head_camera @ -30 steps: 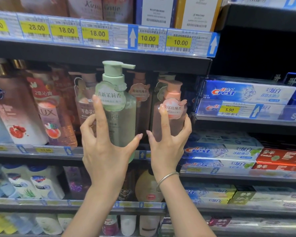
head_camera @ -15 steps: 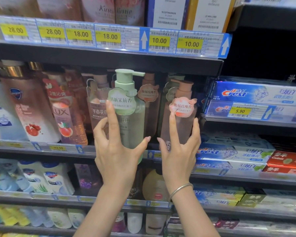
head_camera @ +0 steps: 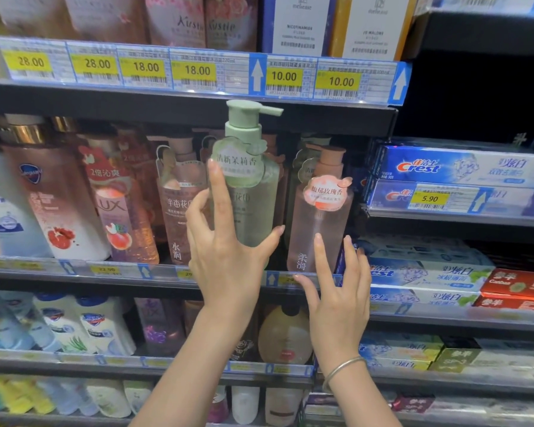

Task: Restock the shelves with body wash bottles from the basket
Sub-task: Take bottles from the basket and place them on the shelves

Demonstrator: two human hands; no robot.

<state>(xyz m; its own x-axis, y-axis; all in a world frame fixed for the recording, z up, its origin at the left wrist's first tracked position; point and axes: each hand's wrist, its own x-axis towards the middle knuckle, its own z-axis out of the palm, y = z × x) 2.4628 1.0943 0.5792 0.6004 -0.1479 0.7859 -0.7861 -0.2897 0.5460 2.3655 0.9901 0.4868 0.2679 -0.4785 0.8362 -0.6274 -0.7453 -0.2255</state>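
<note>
The pale green translucent pump bottle of body wash [head_camera: 250, 192] stood upright in the left hand [head_camera: 225, 257], with its long axis vertical and its pump spout pointing to 3 o'clock. The bottle lay at 12 o'clock from the palm. The index finger lay straight up the front of the bottle toward the green flower-shaped tag, the thumb pressed the side at 3 o'clock, and the other fingers curled around the side at 9 o'clock, so the fingers held the bottle firmly around its lower half. Its base seemed to be lifted above the dark metal shelf edge with yellow price labels [head_camera: 111, 271], but the hand hid the base, so this could not be told for certain.

Just beside it, at 3 o'clock, the pale pink translucent pump bottle with a pink tag [head_camera: 319, 217] stood upright on the same shelf. The right hand [head_camera: 336, 291] was below it, at 6 o'clock from this bottle. Its fingers were straight and spread wide; they held nothing, and the fingertips lay in front of the lower part of the pink bottle, touching it or very near; which one, the view did not show.

The coming move probably depended on the gap between the pink bottle and the row at 9 o'clock. The left hand was the nearer one, and the bottle probably had to go straight back and down.
</note>
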